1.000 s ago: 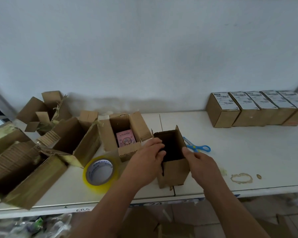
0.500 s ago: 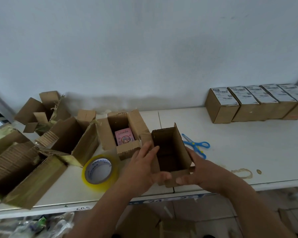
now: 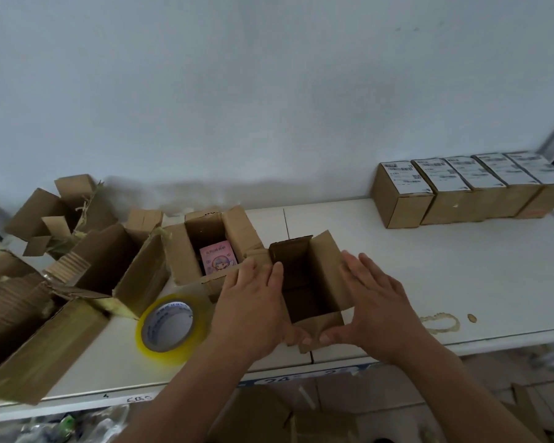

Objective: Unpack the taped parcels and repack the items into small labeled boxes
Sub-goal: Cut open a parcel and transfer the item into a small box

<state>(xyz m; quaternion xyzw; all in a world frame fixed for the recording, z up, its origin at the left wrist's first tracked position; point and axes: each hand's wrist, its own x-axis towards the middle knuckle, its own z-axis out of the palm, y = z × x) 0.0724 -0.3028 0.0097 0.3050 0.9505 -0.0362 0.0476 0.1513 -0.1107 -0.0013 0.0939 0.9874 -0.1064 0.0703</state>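
Two bare hands frame a small open cardboard box that stands near the front edge of the white counter. The left hand lies flat against the box's left wall with its fingers straight, and its thumb reaches round to the near flap; the right hand presses the right flap with straight, slightly fanned fingers, thumb on the same near flap, so each grip is spread rather than curled. What lies on the box's dark floor cannot be told. Just behind and to the left, touching the left hand's side of the box, sits an opened parcel with a pink printed item standing inside it. A roll of clear tape lies flat on the counter beside the left wrist. Farther left are several torn, emptied cartons with flaps hanging loose, and a stack of corrugated sheets at the far left edge. Along the wall on the right stands a row of five closed boxes, each with a white label on top, pressed side by side and well apart from the hands. A ring-shaped stain marks the counter right of the right hand.
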